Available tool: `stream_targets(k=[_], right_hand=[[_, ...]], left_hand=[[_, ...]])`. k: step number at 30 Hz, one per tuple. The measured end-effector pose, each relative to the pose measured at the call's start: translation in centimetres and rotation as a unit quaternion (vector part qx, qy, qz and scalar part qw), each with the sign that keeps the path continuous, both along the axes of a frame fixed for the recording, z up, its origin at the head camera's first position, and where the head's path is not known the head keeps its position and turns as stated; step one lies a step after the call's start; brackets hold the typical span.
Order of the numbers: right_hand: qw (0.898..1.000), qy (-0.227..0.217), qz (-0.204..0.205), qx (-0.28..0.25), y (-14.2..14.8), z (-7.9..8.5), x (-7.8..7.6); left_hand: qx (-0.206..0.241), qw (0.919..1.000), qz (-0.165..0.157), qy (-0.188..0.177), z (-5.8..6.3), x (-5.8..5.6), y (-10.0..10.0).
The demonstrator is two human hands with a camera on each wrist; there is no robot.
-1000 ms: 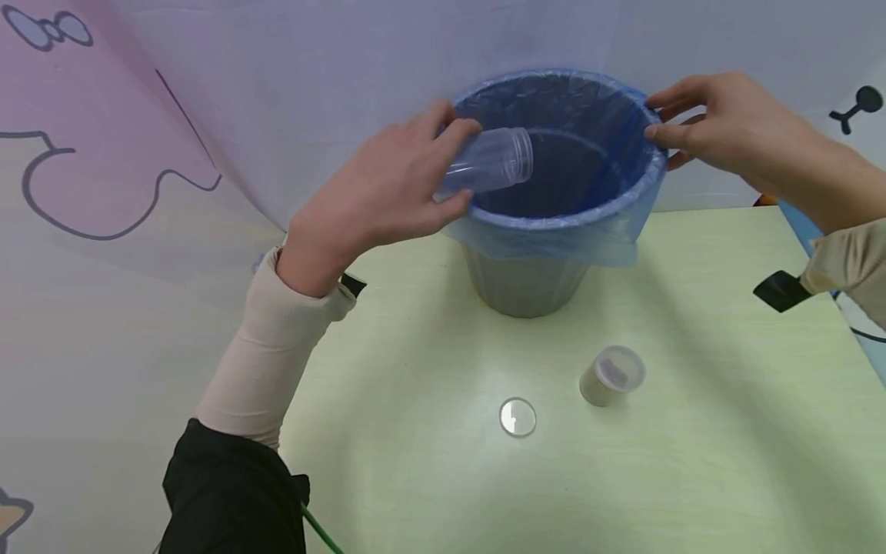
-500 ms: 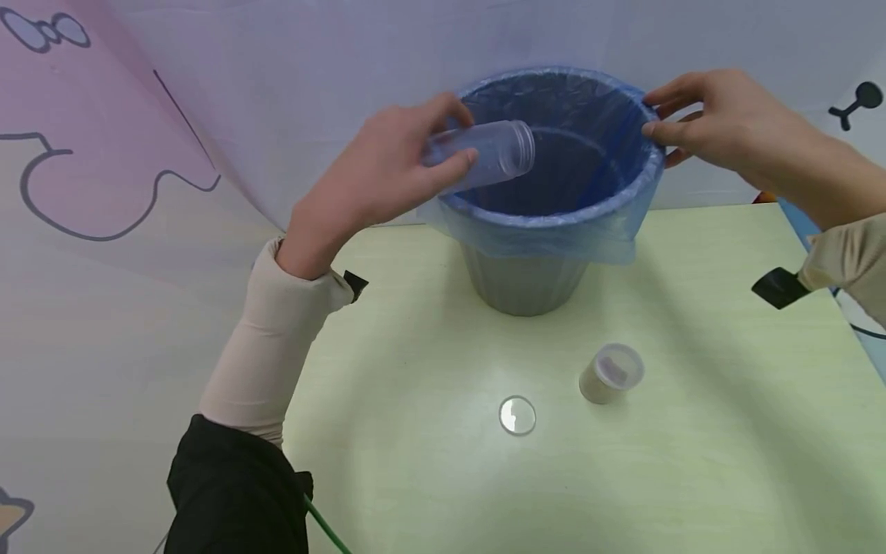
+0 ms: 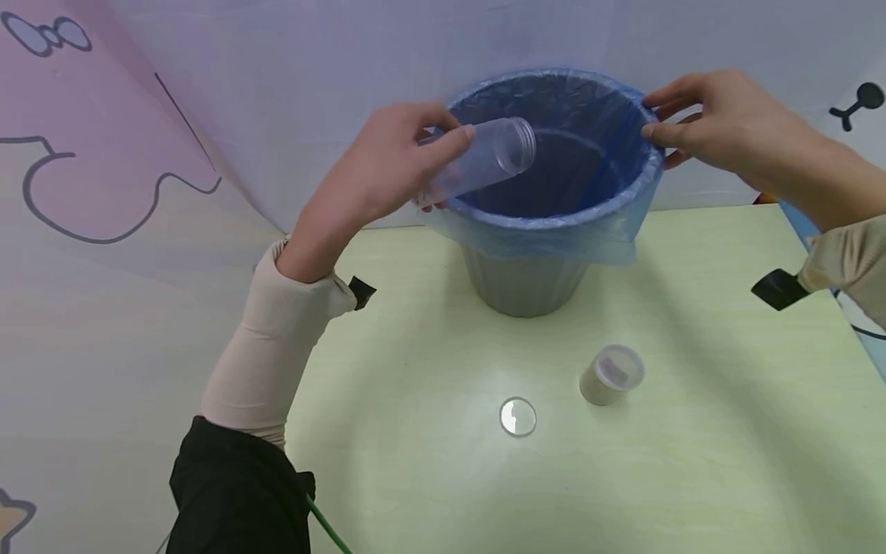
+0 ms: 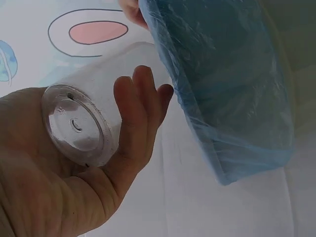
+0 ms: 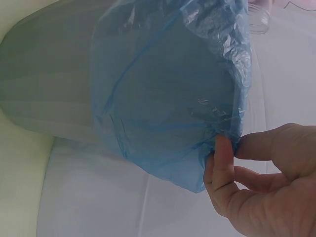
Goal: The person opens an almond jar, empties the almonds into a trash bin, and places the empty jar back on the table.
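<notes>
My left hand (image 3: 388, 158) grips a clear plastic jar (image 3: 487, 158) on its side above the left rim of a grey bin (image 3: 526, 281). The jar's threaded, uncapped mouth points right, over the bin's opening. In the left wrist view the jar's round base (image 4: 76, 126) faces the palm, fingers curled round its side. No contents show through its wall. A blue bin liner (image 3: 588, 238) lines the bin and folds down outside. At the right rim my right hand (image 3: 734, 123) pinches the liner edge between thumb and fingers; the right wrist view shows the bunched plastic (image 5: 215, 143).
On the pale green table (image 3: 429, 477), in front of the bin, lie a small clear round disc (image 3: 517, 416) and a small lidded tub (image 3: 612, 375). A patterned sheet (image 3: 332, 61) hangs behind and to the left. A green cable (image 3: 325, 527) runs by the left sleeve.
My left hand has rolled and shifted slightly left and up around the jar, whose mouth has risen a little. My right hand has stayed at the rim.
</notes>
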State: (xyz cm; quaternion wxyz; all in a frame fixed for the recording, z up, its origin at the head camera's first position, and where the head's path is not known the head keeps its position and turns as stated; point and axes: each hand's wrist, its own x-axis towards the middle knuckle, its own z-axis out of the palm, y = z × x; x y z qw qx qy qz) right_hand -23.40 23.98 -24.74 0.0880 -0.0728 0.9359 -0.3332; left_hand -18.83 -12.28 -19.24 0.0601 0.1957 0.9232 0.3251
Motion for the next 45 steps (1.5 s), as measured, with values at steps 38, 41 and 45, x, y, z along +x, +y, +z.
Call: stream_targets(k=[38,41,45], right_hand=[[1.0,0.005,0.001,-0.014,-0.1,0.0,0.3],[1.0,0.006,0.002,-0.015,-0.2,0.1,0.4],[1.0,0.005,0.004,-0.011,-0.3,0.2,0.4]], left_hand=[[-0.288,0.8207,-0.111,0.481,-2.2,2.6,2.7],[-0.347,0.727,-0.115,0.581,-2.7,2.7,2.9],[-0.371,0.6352,-0.116,0.667,-3.2,2.5,3.0]])
